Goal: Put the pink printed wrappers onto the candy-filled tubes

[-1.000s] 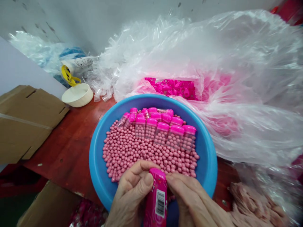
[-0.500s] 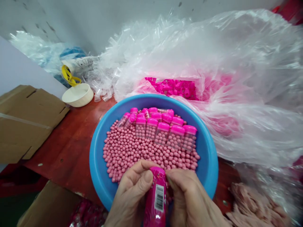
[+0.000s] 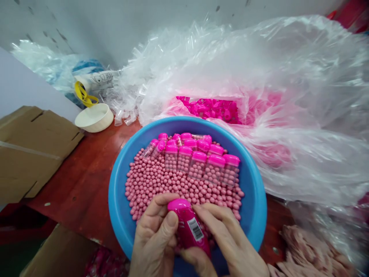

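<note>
A pink-capped candy container (image 3: pixel 187 223) in a printed magenta sleeve with a barcode is held over the near side of a blue basin (image 3: pixel 115 192). My left hand (image 3: pixel 157 238) grips its left side, thumb near the cap. Against its right side and lower end press the fingers and thumb of my right hand (image 3: pixel 227 238). Below lie many small round pink candies (image 3: pixel 161 181). Several clear, pink-capped containers (image 3: pixel 198 163) filled with candies rest on them toward the back of the basin.
Behind the basin, a large clear plastic bag (image 3: pixel 259 57) holds pink caps (image 3: pixel 213 109). Empty clear containers (image 3: pixel 127 104) pile up at back left, near a white round dish (image 3: pixel 95 117) and yellow tape ring (image 3: pixel 83 94). Cardboard (image 3: pixel 34 150) lies left; crumpled beige cloth (image 3: pixel 314 250) right.
The sleeved container has turned, its cap shifting left and its lower end swinging right. My right hand has opened out along its side, with the thumb now at the lower end.
</note>
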Demonstrator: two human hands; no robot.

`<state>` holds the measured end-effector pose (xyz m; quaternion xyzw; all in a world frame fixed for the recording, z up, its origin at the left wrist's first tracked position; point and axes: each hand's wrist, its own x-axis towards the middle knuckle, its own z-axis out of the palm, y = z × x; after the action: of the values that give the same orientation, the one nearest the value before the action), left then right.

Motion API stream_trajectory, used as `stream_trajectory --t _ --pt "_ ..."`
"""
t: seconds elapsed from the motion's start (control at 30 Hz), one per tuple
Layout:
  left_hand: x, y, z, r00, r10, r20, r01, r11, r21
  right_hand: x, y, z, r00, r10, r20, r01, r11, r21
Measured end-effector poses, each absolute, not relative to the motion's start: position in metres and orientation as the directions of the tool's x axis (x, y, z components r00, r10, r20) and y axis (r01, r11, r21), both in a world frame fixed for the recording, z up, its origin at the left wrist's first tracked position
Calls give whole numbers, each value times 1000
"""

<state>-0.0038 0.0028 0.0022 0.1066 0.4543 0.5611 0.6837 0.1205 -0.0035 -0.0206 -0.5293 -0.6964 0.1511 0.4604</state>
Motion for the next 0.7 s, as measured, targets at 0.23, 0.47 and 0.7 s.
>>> stream_trajectory --t 0.23,0.47,0.7 --pt "-4 5 -1 -46 914 -402 -540 316 780 143 1 -25 -187 834 519 541 528 -655" --pt "0 -1 -2 -11 916 -400 -378 367 850 159 10 -10 -178 828 531 474 546 -691" --pt "-1 0 -3 -124 898 -421 -464 322 825 157 5 -11 -128 847 517 438 516 -737"
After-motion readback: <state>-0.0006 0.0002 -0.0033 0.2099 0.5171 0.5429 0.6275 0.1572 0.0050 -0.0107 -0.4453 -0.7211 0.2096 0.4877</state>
